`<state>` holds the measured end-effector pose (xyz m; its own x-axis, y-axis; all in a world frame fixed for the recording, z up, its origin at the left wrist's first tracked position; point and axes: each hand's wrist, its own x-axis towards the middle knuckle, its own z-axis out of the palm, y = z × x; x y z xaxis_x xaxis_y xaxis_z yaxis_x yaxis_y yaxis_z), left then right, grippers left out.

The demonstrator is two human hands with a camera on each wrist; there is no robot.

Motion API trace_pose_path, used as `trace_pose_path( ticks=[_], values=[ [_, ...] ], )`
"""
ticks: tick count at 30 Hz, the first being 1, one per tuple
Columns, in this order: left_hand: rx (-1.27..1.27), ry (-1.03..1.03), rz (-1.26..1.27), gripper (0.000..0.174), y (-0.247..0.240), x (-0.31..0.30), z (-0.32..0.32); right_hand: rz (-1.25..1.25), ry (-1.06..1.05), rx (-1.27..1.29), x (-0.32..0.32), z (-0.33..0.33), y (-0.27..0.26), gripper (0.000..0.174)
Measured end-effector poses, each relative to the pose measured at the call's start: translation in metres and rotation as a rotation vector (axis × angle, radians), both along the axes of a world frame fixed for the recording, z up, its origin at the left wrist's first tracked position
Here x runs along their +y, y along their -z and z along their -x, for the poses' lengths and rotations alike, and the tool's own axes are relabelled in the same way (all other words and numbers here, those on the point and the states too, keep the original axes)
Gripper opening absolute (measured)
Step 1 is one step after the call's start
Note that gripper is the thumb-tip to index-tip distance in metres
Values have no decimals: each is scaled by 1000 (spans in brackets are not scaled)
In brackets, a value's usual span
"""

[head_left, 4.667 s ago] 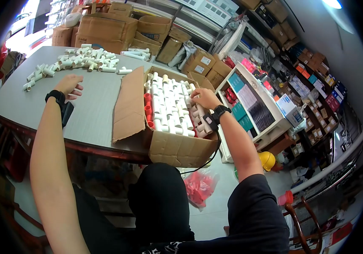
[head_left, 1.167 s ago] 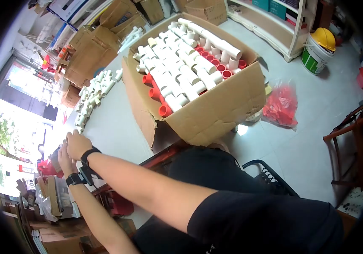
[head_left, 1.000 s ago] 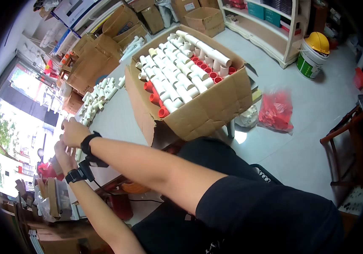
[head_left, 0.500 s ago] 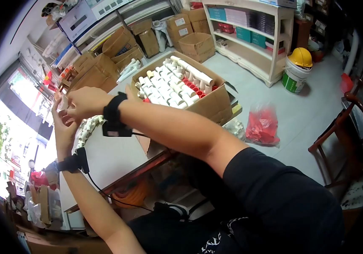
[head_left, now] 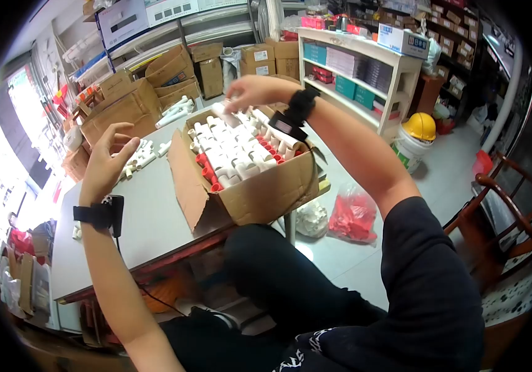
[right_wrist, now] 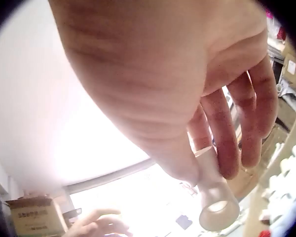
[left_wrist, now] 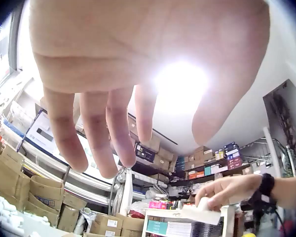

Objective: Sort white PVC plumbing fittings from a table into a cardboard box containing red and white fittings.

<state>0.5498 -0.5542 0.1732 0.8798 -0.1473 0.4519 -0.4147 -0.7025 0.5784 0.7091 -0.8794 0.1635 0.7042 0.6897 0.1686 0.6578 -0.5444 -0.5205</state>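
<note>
My right hand [head_left: 259, 93] pinches a white plastic pipe tee [right_wrist: 214, 197] between thumb and fingers. It is raised over the far side of an open cardboard box [head_left: 266, 198]. Packed in that box are rows of white pipe fittings [head_left: 228, 149], with red fittings [head_left: 209, 173] along the left side and among the right-hand rows. My left hand [head_left: 108, 164] is held up above the left part of the table, fingers spread and slightly bent, palm bare in the left wrist view. Behind it lies a loose pile of white fittings [head_left: 145, 155], partly covered by the hand.
The grey table [head_left: 142, 217] carries the box, whose torn flap [head_left: 188, 186] hangs out to the left. Longer white pipe pieces [head_left: 176, 111] lie at the back. A white shelf unit [head_left: 396, 80], a bucket with a yellow helmet [head_left: 419, 127] and a red-filled bag [head_left: 352, 217] stand beyond.
Both hands were together at the table's left end. Since then the right hand has swung right over the box with the tee, the left staying behind. The head view has turned right.
</note>
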Motion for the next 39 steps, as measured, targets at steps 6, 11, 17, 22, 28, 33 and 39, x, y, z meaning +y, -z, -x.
trace_pose_path(
  ticks=[6,11,17,22,28,33,39],
  values=[
    [34,-47,27,32,9,21,-2,172,231,-88,-55,-53,66,45],
    [80,-94,85,35,6,28,4,266,227,-91,-54,-52,83,39],
    [83,-106,80,34,9,36,-2,188,240,10,-50,-48,94,34],
    [112,-121,99,34,12,35,-10,159,260,22,-47,-55,98,32],
    [134,-124,91,36,18,37,-22,186,205,-96,-49,-70,105,29],
    [157,-128,100,35,22,37,-25,113,184,-133,-53,-78,114,27],
    [164,-134,94,34,23,37,-28,153,222,-97,-50,-78,109,30]
  ],
)
